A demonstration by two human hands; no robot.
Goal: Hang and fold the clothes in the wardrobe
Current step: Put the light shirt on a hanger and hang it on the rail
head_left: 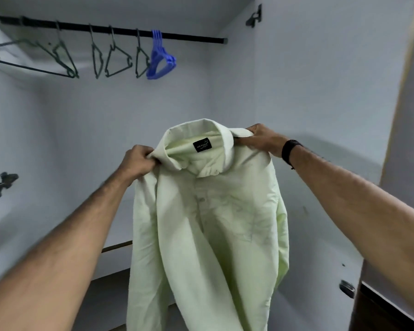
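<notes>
Hands held a pale green shirt (208,211) up at frame centre: left hand (139,162) and right hand (260,139) each clamped a shoulder beside the collar. Dark hangers (115,60) and blue hangers (159,59) hung on the rail (189,37), upper left.

Just behind your right hand (260,139), a black band (290,150) wraps your wrist. Well out to the left of your left hand (139,163), a dark metal hinge (1,183) sits on the side wall. A second hinge (255,17) is fixed high above your right hand. Far below that hand, a small metal catch (346,287) sits just beside a dark wooden panel (378,311).
</notes>
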